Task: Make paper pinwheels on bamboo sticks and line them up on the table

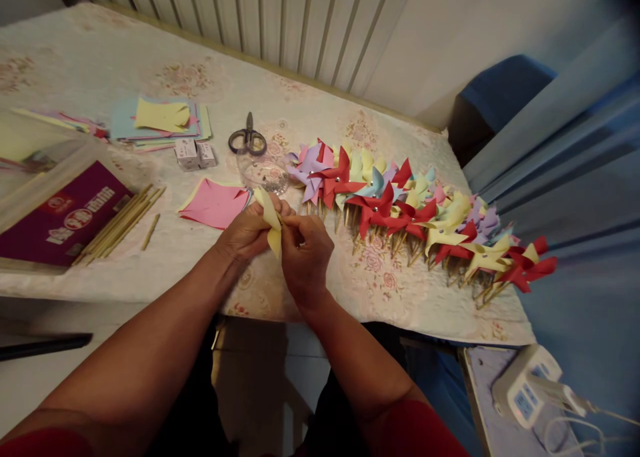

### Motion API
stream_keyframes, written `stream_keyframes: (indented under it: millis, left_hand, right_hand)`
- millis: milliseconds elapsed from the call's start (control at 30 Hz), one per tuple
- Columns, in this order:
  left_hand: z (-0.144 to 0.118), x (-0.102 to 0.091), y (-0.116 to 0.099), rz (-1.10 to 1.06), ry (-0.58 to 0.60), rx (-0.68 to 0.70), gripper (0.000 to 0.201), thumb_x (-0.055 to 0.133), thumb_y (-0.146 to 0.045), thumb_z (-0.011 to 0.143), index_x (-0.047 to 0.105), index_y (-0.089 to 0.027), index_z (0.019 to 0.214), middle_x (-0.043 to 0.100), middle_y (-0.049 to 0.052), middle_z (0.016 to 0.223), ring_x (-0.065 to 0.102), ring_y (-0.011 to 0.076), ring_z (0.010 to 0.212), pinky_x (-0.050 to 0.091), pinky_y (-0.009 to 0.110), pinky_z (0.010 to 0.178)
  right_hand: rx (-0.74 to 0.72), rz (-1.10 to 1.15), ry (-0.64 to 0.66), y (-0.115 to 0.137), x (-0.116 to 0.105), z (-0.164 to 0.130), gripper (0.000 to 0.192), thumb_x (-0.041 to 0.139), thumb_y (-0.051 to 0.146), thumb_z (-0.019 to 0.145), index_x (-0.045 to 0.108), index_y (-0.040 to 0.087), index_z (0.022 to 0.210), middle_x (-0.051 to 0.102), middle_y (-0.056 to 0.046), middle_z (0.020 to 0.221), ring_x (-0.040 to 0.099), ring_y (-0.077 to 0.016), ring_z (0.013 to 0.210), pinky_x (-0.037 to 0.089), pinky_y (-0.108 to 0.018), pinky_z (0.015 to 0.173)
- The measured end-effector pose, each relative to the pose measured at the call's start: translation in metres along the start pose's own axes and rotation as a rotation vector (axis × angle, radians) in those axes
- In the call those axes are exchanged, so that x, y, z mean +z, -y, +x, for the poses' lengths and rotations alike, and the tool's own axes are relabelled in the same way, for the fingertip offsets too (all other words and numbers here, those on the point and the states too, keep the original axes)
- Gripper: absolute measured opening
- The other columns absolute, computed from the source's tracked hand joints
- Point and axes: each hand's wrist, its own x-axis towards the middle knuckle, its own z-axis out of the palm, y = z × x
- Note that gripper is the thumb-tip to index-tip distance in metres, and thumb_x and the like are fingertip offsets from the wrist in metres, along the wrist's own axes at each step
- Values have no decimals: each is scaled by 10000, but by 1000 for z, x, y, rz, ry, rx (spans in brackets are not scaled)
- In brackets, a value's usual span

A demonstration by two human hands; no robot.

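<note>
The left hand (245, 235) and right hand (306, 253) hide part of the yellow paper (273, 220); anything between the right fingertips is unclear. Bits (270, 177) in the clear dish (243, 175) are too small to identify. The picture's left edge cuts off the purple-fronted box (30, 237).

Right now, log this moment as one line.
left hand: holding yellow paper; right hand: touching same paper; pinwheels: grouped at right; scissors: unheld, lying beyond

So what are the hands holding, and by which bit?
Yellow paper, held around its middle between the left hand and right hand. Exact spots are hidden.
</note>
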Motion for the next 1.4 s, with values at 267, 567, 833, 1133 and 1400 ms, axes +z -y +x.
stream_keyframes:
  millis: [267,567,833,1133,1400]
  left_hand:
    - [-1,2,2,14,-46,1,270,809,-127,642,554,-213,629,548,-3,656,632,219,881,533,310,739]
    - [0,2,3,-9,23,25,304,840,-87,575,561,-181,653,562,-11,680,638,181,802,535,279,710]
    - [4,-3,6,26,36,58,310,826,-104,622,526,-179,643,540,-21,659,639,161,793,541,261,717]
    - [3,3,-2,35,67,46,283,835,-98,571,571,-152,658,570,-12,675,634,149,717,547,273,709]
    - [13,-6,-4,78,-71,118,227,785,-96,634,642,-142,804,643,7,709,596,111,629,511,229,655]
  right_hand:
    - [-21,-13,-9,-1,0,-1,146,545,201,918,639,237,813,548,15,714,527,-133,697,448,-280,670]
    - [-21,1,-29,-4,1,0,138,553,191,913,638,221,808,577,6,746,552,-126,714,466,-268,681]
    - [-10,13,-28,-8,3,0,136,552,198,902,635,222,798,567,13,732,545,-124,701,467,-265,680]
    - [127,73,28,-11,4,3,83,571,210,855,642,211,813,599,18,762,553,-119,685,466,-253,653]
    - [143,-13,129,-29,-1,6,166,520,189,835,683,197,860,638,-5,788,571,-144,720,451,-273,690]
